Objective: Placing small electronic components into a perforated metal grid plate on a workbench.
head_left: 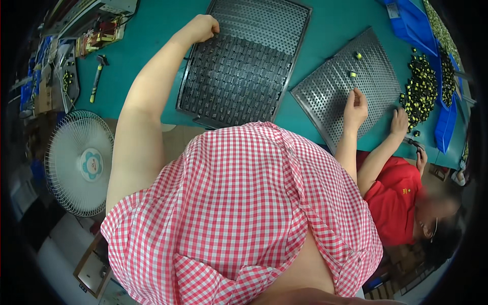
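My left hand [203, 29] is closed, its fingers curled together at the left side of a dark metal tray [254, 18]. Whatever they may pinch is hidden. Rows of small black parts [234, 76] fill the near portion of this tray, while bare holes show at its far end. Over a second perforated metal plate [376, 76], lying at a slant, my right hand [355, 109] has its thumb and fingers drawn together; anything between them is too small to make out. Just beyond its fingertips rests a small yellow-and-black part [353, 74], with another similar part [359, 56] farther up the plate.
A heap of yellow-and-black parts [421, 91] lies at the right beside blue bins [446, 127]. A co-worker in red [394, 203] sits close by, one hand [399, 122] near the heap. At left are a hammer [96, 79] and a fan [81, 162].
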### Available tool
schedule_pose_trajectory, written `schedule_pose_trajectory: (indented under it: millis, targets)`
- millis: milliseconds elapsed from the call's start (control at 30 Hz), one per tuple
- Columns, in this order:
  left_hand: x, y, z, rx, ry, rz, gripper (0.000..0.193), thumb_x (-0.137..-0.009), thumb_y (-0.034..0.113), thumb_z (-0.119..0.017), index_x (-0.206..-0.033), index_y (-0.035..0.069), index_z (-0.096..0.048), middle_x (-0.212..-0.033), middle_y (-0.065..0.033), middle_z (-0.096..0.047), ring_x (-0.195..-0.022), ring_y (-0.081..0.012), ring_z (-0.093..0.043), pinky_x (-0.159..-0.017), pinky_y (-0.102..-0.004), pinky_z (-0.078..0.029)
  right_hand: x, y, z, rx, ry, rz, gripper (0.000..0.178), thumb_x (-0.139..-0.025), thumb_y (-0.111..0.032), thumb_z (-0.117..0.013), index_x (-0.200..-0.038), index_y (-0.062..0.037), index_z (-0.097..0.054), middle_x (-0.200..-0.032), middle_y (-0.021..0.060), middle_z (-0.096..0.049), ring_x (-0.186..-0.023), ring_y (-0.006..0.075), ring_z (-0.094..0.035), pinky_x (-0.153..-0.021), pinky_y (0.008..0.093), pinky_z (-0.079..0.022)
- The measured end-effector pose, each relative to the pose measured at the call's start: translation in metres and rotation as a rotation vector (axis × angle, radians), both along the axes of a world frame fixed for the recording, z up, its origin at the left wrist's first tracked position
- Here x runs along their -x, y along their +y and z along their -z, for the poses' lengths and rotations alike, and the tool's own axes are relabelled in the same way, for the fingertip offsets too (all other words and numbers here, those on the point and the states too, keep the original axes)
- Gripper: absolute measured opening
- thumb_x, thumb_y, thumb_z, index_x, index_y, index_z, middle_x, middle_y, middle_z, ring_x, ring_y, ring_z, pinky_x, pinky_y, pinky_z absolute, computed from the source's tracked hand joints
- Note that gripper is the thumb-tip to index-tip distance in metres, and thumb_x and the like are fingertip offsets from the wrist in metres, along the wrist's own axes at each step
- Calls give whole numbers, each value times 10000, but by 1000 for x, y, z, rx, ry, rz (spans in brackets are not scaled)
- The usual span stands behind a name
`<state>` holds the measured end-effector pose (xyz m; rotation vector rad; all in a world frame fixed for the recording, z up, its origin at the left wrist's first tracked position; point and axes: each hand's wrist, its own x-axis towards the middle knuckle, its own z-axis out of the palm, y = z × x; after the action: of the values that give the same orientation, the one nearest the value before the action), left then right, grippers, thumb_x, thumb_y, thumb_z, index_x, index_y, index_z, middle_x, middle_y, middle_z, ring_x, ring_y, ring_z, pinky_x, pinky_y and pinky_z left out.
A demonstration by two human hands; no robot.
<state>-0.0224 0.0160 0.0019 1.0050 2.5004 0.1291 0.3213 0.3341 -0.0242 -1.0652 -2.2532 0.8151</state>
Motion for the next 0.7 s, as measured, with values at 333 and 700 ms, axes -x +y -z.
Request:
schedule_pose_trajectory:
  millis: [333,700]
  targets:
    - [-20,3,-27,8,-54,-81,215,-713,-23,-604,-920,12,-654,-953,-147,-639,-923,-291,-598,-821,-349,-472,13,42,-4,-220,-291,-98,448,-725,-261,-689,-1109,-69,-560,-1082,144,-550,-963,276,-543,-823,382,-441]
    - [-90,45,-40,-425,173,15,305,-760,182,-601,-1029,37,-599,-1065,-165,-567,-980,-323,-541,-843,-402,-439,45,30,5,-202,-176,-232,321,-743,-166,-666,-1032,-52,-588,-944,117,-621,-856,235,-587,-771,340,-473]
